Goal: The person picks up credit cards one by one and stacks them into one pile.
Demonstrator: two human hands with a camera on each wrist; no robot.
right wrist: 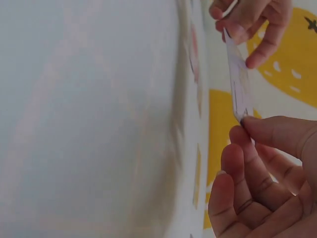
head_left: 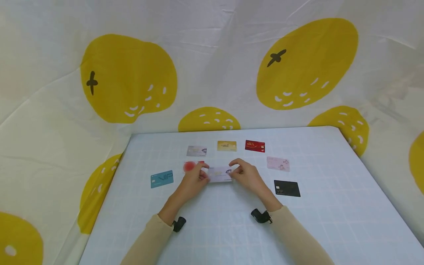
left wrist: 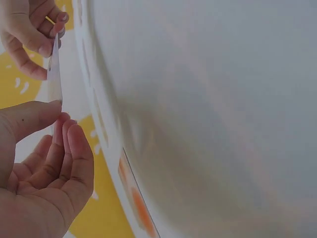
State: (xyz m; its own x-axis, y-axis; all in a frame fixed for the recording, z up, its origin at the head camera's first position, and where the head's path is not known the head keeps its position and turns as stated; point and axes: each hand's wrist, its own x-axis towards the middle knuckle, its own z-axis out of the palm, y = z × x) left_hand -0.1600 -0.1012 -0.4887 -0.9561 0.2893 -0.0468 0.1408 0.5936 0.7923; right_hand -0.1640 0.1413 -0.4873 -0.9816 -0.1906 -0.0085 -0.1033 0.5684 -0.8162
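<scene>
A pale lilac-white card (head_left: 219,174) with printed marks is held up between both hands over the table. My left hand (head_left: 194,178) pinches its left end with thumb and fingertips. At the opposite end, my right hand (head_left: 248,177) pinches the edge near a dark emblem. Both wrist views show the card nearly edge-on, a thin strip (left wrist: 56,74) in the left one and a slim printed face (right wrist: 240,84) in the right one. A white card with a red circle (head_left: 189,166) lies partly hidden behind the left hand.
Cards lie in an arc on the pale checked table (head_left: 218,235): blue VIP (head_left: 162,179), silver (head_left: 197,151), gold (head_left: 226,146), red VIP (head_left: 255,146), pink (head_left: 278,164) and black VIP (head_left: 287,188). A white cloth (head_left: 215,73) with yellow fruit shapes hangs behind the table.
</scene>
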